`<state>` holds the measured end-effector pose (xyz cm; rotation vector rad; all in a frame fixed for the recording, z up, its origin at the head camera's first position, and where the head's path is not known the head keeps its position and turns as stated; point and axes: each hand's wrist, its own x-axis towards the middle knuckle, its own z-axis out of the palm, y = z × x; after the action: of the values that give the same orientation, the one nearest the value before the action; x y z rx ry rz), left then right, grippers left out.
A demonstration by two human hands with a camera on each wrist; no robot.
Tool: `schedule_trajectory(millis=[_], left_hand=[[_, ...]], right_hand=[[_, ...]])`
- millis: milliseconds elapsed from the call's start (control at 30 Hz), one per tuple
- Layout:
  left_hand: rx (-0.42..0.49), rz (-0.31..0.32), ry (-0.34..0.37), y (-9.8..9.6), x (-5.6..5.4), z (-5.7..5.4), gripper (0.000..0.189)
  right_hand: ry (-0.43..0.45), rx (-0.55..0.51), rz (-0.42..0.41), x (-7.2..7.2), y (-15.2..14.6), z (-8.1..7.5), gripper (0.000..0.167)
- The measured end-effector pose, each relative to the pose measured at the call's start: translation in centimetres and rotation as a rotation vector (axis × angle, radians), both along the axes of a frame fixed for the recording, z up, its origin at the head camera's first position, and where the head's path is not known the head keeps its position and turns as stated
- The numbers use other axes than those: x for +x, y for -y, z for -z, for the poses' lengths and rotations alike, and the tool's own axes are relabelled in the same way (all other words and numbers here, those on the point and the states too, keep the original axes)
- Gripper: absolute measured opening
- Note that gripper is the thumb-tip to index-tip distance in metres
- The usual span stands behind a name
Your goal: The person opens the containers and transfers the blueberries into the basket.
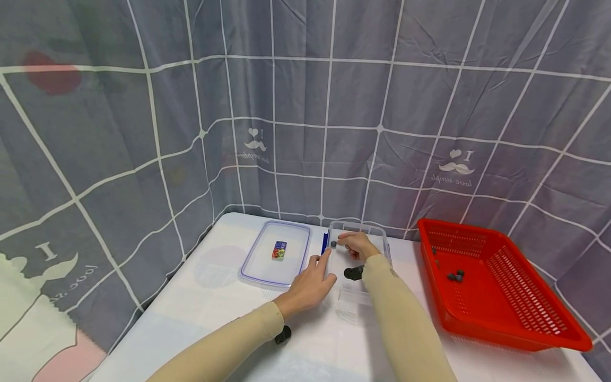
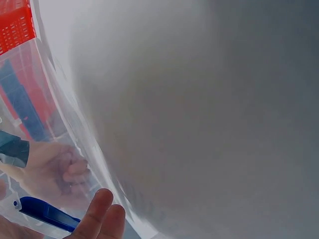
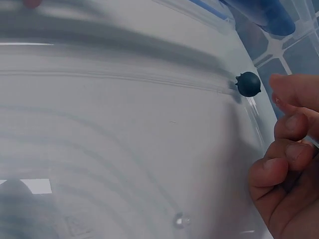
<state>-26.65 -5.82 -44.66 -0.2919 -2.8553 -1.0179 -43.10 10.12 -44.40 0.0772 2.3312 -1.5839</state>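
A clear plastic container [image 1: 365,294] with blue side latches stands in front of me. One blueberry [image 3: 248,84] lies inside it against the far left wall. My right hand [image 1: 357,244] reaches into the container, its index fingertip beside the blueberry with a small gap in the right wrist view. The other fingers are loosely curled and hold nothing. At the container's left side is my left hand [image 1: 310,286], fingers extended by the wall. Its fingertips are close to a blue latch [image 2: 47,213] in the left wrist view; whether they touch it I cannot tell.
A clear lid [image 1: 258,257] with a blue seal and a colourful label [image 1: 279,250] lies left of the container. To the right stands a red basket [image 1: 496,339] with several blueberries [image 1: 459,277] in it. A grey checked curtain [image 1: 305,148] hangs behind the white-covered table [image 1: 215,302].
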Motion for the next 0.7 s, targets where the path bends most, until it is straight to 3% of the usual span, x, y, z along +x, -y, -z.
schedule_trajectory(millis=[700], left_hand=[[-0.011,0.01,-0.024,0.1,0.0,0.1,0.072]], right_hand=[[-0.036,0.046,0.077,0.2,1.2,0.8,0.03]])
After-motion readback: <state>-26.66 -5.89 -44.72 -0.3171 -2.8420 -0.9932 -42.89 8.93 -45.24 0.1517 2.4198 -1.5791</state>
